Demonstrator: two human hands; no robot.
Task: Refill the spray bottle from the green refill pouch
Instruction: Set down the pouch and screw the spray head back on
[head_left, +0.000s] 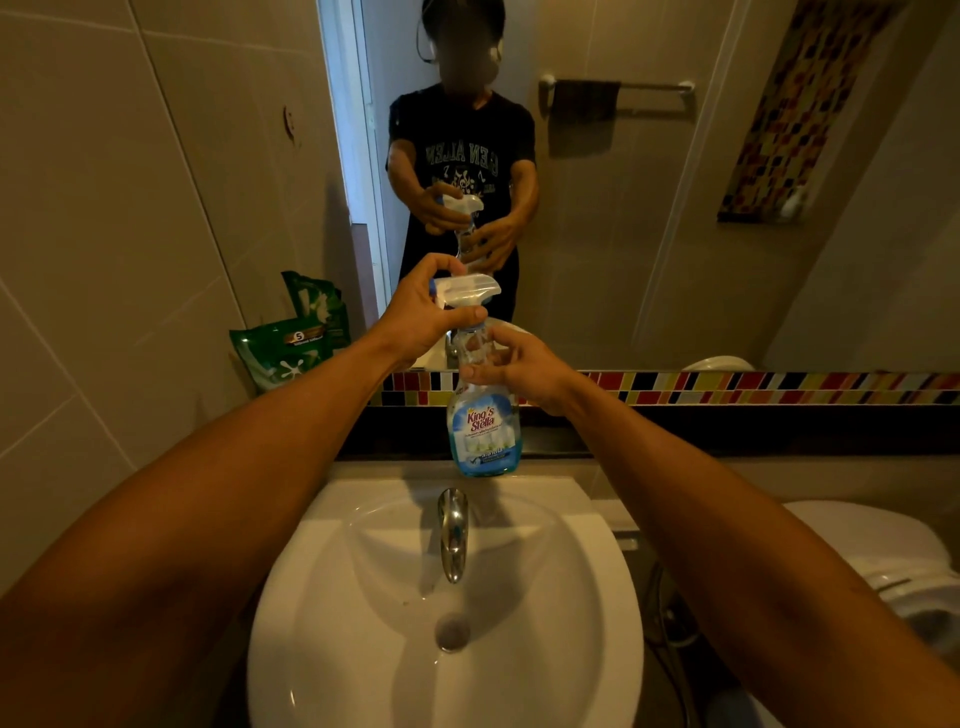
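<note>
Head view: the spray bottle (485, 415) is held upright above the sink (363, 597), its clear neck clasped by the right hand (519, 364). The white trigger head (465, 291) is grasped by the left hand (421, 317). The green refill pouch (283, 353) is propped against the left wall.

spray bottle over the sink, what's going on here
A person stands at a bathroom sink holding the spray bottle upright above the tap. The left hand grips the trigger head, and the right hand holds the bottle's neck. The head is still on the bottle, so nothing has been poured yet. The green refill pouch leans against the wall on the left, untouched.
</note>
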